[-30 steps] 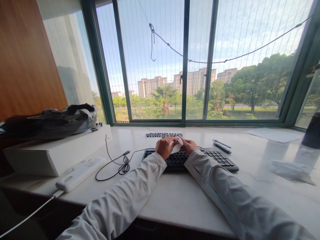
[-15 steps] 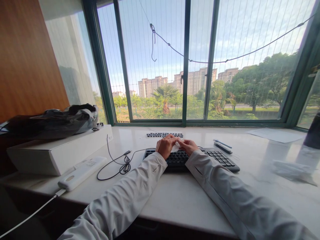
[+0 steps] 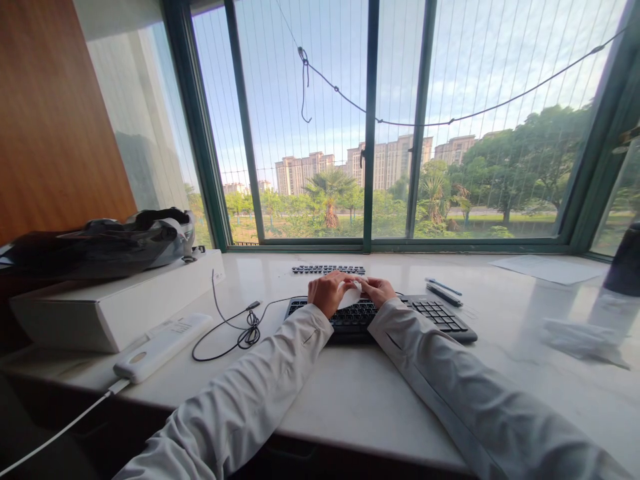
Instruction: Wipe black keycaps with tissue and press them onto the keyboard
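Note:
My left hand (image 3: pixel 325 295) and my right hand (image 3: pixel 379 291) meet over the middle of a black keyboard (image 3: pixel 443 317). Between them is a thin white tissue (image 3: pixel 351 296), pinched by the fingers of both hands, its loose part hanging on the left hand's side. Part of the keyboard is hidden under the hands and sleeves; its number pad shows on the right. Just behind it, small black keycaps (image 3: pixel 329 270) stand in rows on the white tabletop (image 3: pixel 320 393).
A coiled black cable (image 3: pixel 249 338) and a white power strip (image 3: pixel 163 347) lie left. Behind them a white box (image 3: pixel 120 313) carries a dark plastic bag (image 3: pixel 100 247). Pens (image 3: pixel 444 293), paper (image 3: pixel 547 269) and a clear plastic bag (image 3: pixel 585 340) lie right. The window (image 3: pixel 300 243) borders the back.
The fingers have shifted slightly on the tissue, and more of it shows spread beside the left hand. The view has moved a little; the other things stay put.

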Demonstrator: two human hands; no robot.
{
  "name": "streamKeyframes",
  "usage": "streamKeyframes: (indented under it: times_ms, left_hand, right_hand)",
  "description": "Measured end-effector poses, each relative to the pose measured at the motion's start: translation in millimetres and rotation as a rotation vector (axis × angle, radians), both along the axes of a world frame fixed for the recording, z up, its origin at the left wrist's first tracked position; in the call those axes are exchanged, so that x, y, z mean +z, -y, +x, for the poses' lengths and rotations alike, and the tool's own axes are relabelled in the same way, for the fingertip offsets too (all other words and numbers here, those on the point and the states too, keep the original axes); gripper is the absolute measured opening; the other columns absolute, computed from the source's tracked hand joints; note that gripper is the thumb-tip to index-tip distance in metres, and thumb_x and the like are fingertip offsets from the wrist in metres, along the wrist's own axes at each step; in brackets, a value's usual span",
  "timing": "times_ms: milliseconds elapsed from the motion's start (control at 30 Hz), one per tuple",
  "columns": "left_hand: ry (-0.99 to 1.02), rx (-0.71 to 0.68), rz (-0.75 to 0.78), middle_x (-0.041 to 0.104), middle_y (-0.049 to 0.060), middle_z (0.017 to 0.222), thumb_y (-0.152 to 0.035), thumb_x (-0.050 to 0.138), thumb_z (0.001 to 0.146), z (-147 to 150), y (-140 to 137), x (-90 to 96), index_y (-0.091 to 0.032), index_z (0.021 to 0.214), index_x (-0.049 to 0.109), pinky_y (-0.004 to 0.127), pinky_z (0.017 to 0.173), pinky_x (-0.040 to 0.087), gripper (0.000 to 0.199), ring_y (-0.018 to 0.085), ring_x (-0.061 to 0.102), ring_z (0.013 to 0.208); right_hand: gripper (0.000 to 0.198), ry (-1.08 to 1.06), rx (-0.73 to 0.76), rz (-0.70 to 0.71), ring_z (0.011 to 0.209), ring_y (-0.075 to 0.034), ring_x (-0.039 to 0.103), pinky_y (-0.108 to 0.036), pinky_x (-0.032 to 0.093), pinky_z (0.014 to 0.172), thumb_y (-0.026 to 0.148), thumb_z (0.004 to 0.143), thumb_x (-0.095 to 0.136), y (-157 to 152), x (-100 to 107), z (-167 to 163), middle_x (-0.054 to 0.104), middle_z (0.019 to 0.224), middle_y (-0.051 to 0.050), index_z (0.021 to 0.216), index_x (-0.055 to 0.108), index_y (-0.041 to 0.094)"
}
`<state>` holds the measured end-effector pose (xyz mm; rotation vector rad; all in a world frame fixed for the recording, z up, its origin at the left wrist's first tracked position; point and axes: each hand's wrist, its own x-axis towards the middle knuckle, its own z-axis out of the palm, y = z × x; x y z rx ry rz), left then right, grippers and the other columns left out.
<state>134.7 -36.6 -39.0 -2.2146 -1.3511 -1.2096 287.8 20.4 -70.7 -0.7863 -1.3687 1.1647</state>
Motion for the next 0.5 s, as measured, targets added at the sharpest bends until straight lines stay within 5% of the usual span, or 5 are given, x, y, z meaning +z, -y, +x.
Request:
streamKeyframes:
  times_ms: [500]
  left_hand:
    - [-0.006,-0.026,0.023,0.069,-0.005,0.089,-0.049,0.055,0.081,2.0,-2.6,-1.6,-0.03,0.09,0.067,0.023,0.064,0.041,0.024,0.013,0.063,0.081]
  right_hand:
    - [0.034,0.193,-0.243,0.049,0.063,-0.019,0.064,-0.027,0.052,0.061,0.049,0.062,0.069,-4.9,-2.1,8.5,0.067,0.059,-0.002,0.073,0.073,0.018]
